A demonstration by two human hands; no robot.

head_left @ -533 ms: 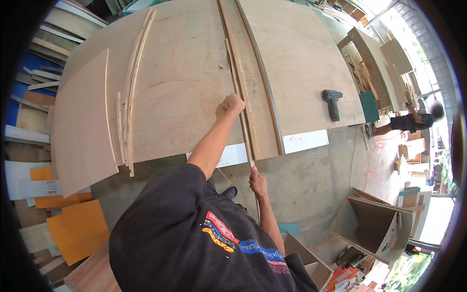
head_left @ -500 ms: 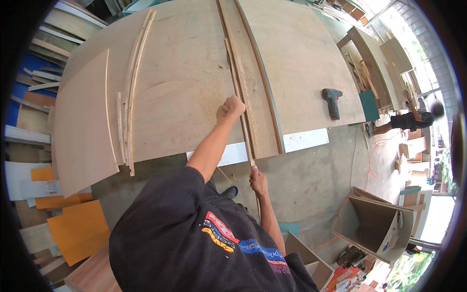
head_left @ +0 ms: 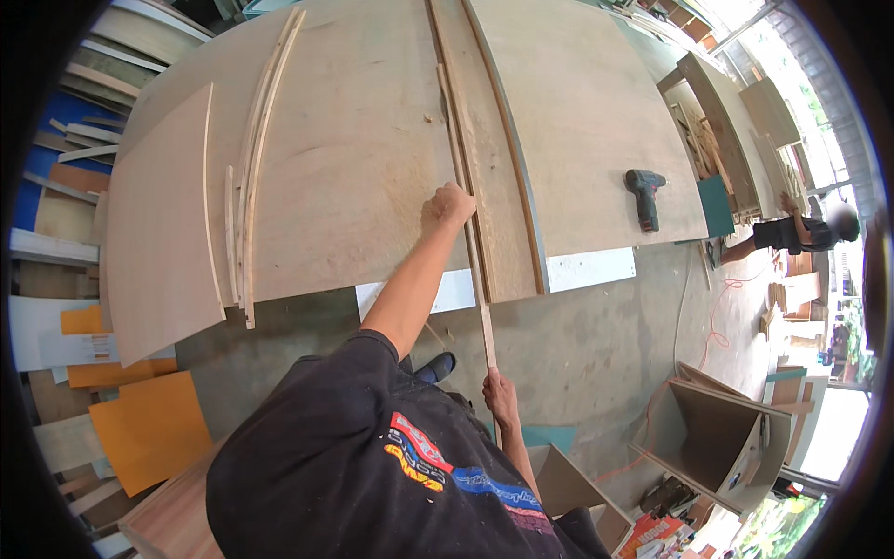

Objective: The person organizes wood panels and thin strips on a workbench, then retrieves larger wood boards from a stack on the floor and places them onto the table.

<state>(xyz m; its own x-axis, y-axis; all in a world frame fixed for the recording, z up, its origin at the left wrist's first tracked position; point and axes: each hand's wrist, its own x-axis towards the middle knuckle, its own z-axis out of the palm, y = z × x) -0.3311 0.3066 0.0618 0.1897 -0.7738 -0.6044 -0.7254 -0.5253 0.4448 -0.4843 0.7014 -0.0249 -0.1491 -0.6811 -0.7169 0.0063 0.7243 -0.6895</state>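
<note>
A long, thin wooden strip lies lengthwise against a wider board and runs past the near edge of the big plywood sheet. Closed in a fist, my left hand grips the strip over the sheet. Closer to my body, beyond the sheet's edge, my right hand is wrapped around the same strip. The wider wooden board, with a dark right edge, rests just right of the strip. Part of the strip is covered by my fingers.
A cordless drill lies on the sheet at the right. Long wood strips and a thin panel rest at the left. An open cabinet box stands on the floor at lower right. Another person is at far right.
My right hand has slid down the strip toward my body, leaving a longer stretch between my hands. My left hand keeps its grip at nearly the same place. The view has shifted slightly.
</note>
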